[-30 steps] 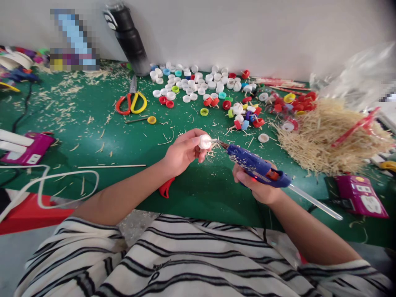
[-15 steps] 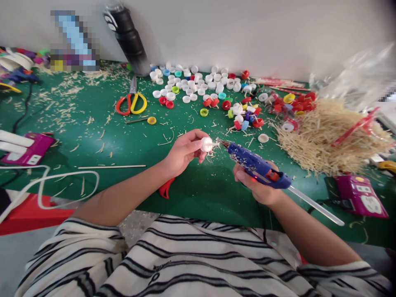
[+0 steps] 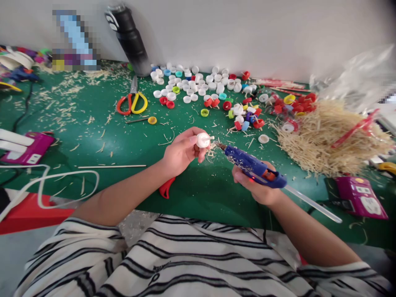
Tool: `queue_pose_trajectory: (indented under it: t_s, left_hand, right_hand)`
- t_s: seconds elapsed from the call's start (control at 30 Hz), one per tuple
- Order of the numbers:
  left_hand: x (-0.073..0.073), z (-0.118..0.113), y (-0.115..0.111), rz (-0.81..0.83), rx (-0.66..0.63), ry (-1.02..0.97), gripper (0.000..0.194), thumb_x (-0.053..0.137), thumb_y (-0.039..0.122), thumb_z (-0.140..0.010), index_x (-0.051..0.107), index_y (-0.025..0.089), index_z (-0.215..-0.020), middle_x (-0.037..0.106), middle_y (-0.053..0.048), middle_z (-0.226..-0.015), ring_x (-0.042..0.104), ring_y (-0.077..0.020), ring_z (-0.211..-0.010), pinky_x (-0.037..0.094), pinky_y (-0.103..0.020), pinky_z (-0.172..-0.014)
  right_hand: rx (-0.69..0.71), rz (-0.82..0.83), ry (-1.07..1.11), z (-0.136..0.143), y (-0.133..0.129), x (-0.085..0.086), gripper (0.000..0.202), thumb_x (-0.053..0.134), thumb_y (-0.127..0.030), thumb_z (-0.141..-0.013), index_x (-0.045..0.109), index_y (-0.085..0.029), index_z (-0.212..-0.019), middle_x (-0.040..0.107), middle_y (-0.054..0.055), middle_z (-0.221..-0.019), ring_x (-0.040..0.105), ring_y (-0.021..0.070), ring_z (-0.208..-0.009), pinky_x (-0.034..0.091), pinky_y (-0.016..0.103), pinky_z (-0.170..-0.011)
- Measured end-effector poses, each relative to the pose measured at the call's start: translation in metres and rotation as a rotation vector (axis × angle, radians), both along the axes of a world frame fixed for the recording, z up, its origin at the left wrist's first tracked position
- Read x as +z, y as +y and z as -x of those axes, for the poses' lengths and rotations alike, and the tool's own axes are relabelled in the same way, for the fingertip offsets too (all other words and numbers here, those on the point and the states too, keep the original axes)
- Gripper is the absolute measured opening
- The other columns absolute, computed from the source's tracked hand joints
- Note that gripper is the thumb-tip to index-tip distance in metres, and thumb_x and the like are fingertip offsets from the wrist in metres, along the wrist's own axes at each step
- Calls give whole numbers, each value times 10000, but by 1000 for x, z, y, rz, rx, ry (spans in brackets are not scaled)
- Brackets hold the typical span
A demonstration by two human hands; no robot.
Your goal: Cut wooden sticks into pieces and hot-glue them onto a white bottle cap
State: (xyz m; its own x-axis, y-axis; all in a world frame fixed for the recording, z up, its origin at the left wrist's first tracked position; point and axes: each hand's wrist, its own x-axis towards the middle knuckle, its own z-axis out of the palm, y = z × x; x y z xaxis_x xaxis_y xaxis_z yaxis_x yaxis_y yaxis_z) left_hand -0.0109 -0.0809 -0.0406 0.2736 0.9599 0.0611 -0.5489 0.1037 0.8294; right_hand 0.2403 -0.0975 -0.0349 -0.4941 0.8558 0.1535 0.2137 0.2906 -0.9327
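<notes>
Two hands are at work above the green counter (image 3: pixel 93 136). My left hand (image 3: pixel 181 152) has its grip closed on a white bottle cap (image 3: pixel 202 140), pinched between thumb and fingertips, with a short stick (image 3: pixel 210 138) projecting from the cap toward my right. My right hand (image 3: pixel 258 187) has its grip clamped around the handle of a blue glue gun (image 3: pixel 252 167); the nozzle points at the cap and sits just beside it, apart from it by a small gap. A clear glue stick (image 3: pixel 312 203) protrudes from the rear of the gun.

Beyond the hands, near the wall, lie many loose bottle caps (image 3: pixel 198 84), mostly white, with red, blue, green and yellow ones among them. Scissors (image 3: pixel 131 101) with red and yellow handles lie to their left, and a black bottle (image 3: pixel 130 39) leans against the wall behind. A heap of pale wooden sticks (image 3: pixel 324 136) rests at my right. Purple power strips lie at both edges of the counter (image 3: pixel 29 150) (image 3: pixel 360 196). Splinters are scattered across the counter surface.
</notes>
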Motion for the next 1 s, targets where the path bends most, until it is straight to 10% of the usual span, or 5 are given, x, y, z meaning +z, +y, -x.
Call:
queue_pose_trajectory:
  t_s: [1.0]
  left_hand:
    - [-3, -3, 1, -19, 68, 124, 310, 732, 415, -782, 600, 184, -941, 677, -3, -793, 591, -91, -557, 488, -233, -502]
  right_hand:
    - [-65, -50, 104, 4, -3, -2, 165, 675, -350, -920, 620, -253, -799, 624, 17, -735, 615, 194, -686, 486, 360, -631]
